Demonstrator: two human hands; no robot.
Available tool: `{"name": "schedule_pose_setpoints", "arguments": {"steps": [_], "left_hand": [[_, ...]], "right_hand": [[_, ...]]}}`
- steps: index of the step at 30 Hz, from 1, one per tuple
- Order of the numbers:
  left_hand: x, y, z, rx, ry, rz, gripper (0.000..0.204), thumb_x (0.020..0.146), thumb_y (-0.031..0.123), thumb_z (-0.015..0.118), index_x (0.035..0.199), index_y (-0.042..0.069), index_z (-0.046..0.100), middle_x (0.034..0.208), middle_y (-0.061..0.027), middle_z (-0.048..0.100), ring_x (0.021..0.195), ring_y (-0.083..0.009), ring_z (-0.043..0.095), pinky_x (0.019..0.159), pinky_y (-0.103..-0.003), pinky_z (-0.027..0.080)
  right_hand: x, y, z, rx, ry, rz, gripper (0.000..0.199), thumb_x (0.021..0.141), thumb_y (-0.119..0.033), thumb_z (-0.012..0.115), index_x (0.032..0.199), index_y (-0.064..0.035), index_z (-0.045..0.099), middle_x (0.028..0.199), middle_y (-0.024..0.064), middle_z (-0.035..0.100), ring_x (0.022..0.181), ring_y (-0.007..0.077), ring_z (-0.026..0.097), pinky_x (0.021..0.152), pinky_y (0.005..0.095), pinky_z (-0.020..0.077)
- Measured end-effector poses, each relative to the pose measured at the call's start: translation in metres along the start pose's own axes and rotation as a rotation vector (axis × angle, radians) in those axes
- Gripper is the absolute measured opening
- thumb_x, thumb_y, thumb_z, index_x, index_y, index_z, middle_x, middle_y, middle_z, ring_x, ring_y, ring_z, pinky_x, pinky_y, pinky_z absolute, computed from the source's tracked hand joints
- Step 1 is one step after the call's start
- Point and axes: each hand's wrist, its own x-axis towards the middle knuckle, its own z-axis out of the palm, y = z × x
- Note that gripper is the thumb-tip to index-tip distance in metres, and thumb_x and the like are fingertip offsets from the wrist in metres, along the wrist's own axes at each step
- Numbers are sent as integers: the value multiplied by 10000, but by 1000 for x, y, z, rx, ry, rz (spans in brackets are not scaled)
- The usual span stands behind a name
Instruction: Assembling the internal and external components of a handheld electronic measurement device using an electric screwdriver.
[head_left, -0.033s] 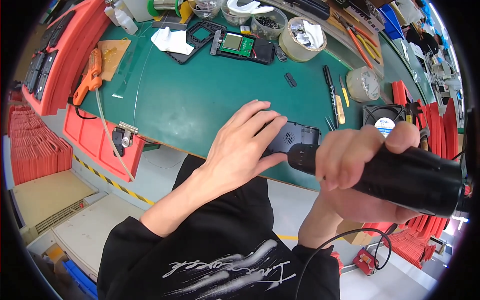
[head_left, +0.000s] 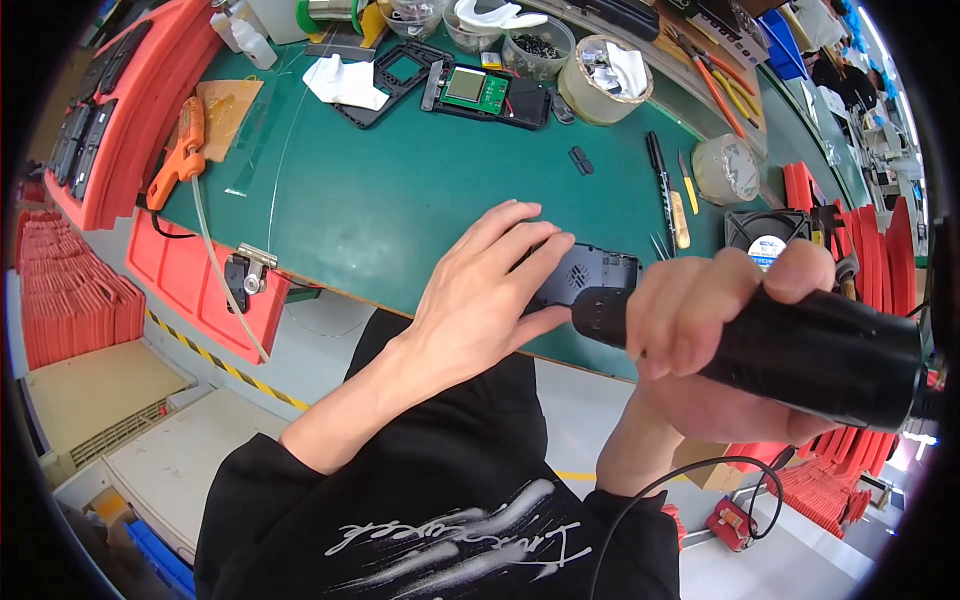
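Observation:
My left hand (head_left: 480, 290) lies flat, fingers spread, on a black plastic housing (head_left: 592, 272) with a small grille, at the near edge of the green mat (head_left: 380, 190). My right hand (head_left: 700, 320) is wrapped around a thick black electric screwdriver (head_left: 830, 355). The tool lies almost level, and its nose points left at the housing's near right corner. The bit and the spot it touches are hidden behind my fingers. A black cable runs from below my right wrist.
An orange glue gun (head_left: 180, 150) lies at the mat's left. At the back are a green circuit board (head_left: 475, 88), a black frame (head_left: 400, 70), tubs of parts (head_left: 600, 75), a tape roll (head_left: 725, 168), hand tools (head_left: 665, 185) and a small fan (head_left: 768, 235). Red trays (head_left: 70, 290) are stacked on the left.

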Motion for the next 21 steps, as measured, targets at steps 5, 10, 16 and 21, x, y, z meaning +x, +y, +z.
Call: {"name": "schedule_pose_setpoints", "arguments": {"steps": [5,10,16,21], "left_hand": [[-3,0,1,9,3,6,671,628,114,900,1241,-3,654,1233,-138,633,1276,-382,551,1022,-458,517],[-2,0,2,-13,21,0,685,605,129,903,1241,27,670,1241,-128,639,1275,-397,556,1007,-478,524],[-3,-3,2,-33,44,12,656,627,139,884,1236,26,669,1226,-124,642,1250,-401,568,1007,-479,525],[-2,-6,4,-47,78,54,617,662,153,866,1234,37,668,1208,-117,645,1218,-393,582,1004,-470,528]], "right_hand": [[-2,6,12,40,106,89,752,895,-738,609,1207,-77,433,679,95,548,539,208,523,474,341,441],[-2,11,9,78,91,92,830,854,-773,632,1212,-49,438,691,112,564,544,215,525,478,348,439],[-3,23,7,16,16,51,909,812,-821,644,1201,-23,448,702,123,581,540,207,527,476,339,435],[-3,25,22,-8,37,49,960,778,-885,610,1156,-15,465,671,113,571,497,200,506,457,327,426]]}}
